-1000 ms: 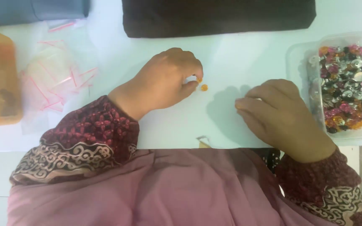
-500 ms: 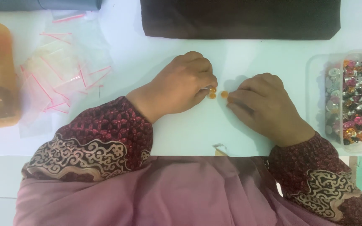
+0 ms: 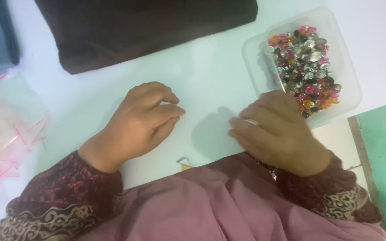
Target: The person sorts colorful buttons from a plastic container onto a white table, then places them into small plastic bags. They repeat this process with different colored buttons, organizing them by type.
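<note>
Hands lie low on the white table (image 3: 211,80), both knuckles up, and we look straight down on them. Our left hand (image 3: 139,122) sits near the centre, its fingers curled loosely with the tips drawn toward the thumb and pointing to three o'clock; whether anything is pinched under them we cannot tell, since the fingers hide the gap. Our right hand (image 3: 278,134) rests at about four o'clock from centre, fingers pressed together and bent inward toward nine o'clock, a pale ring on one of them; its palm is hidden, so we cannot tell whether it has hold of anything. A bare strip of table separates the two sets of fingertips.

Just beyond our right knuckles, at two o'clock, stands a clear plastic tub (image 3: 349,89) heaped with small beads and metal pieces (image 3: 304,58) in silver, pink, orange and black. A dark brown cloth (image 3: 148,31) lies folded at twelve o'clock. Small clear zip bags (image 3: 10,129) with pink strips lie piled at nine o'clock.
</note>
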